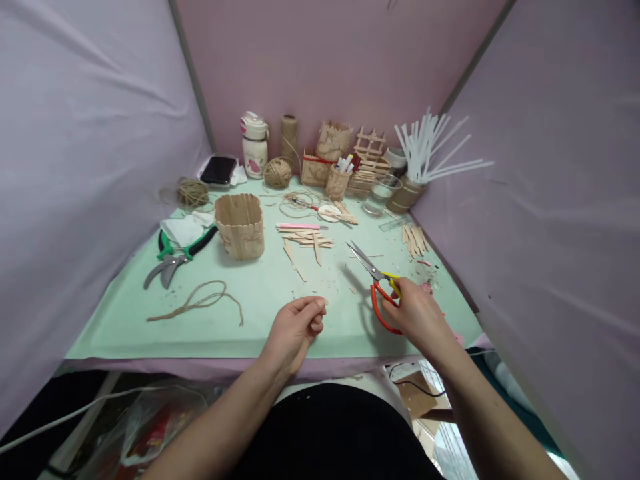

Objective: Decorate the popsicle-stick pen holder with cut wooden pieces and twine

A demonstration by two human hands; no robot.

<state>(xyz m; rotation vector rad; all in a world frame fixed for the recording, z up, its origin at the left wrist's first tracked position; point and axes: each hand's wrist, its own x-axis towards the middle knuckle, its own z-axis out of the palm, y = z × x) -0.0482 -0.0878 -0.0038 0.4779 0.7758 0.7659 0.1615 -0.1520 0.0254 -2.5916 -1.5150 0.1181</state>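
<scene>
My right hand (pixel 417 313) grips a pair of scissors (pixel 373 269) with red handles, their blades slightly apart and pointing up and left over the table. A yellow-handled tool (pixel 393 281) also shows at that hand; I cannot tell how it is held. Closer to the front edge, my left hand (pixel 297 330) is closed with thumb and forefinger pinched. A tiny pale bit shows at its fingertips, too small to name. Beyond both hands lies a pile of thin wooden sticks (pixel 307 239), with a pink pen (pixel 303 227) just behind it.
A wooden stick pot (pixel 241 230) stands at left, beside green-handled pruning shears (pixel 175 257) and looped twine (pixel 193 305). Along the back are a bottle (pixel 255 150), twine balls, a glass bowl (pixel 380 193) and a jar of white strips (pixel 406 195). More sticks (pixel 415 240) lie right.
</scene>
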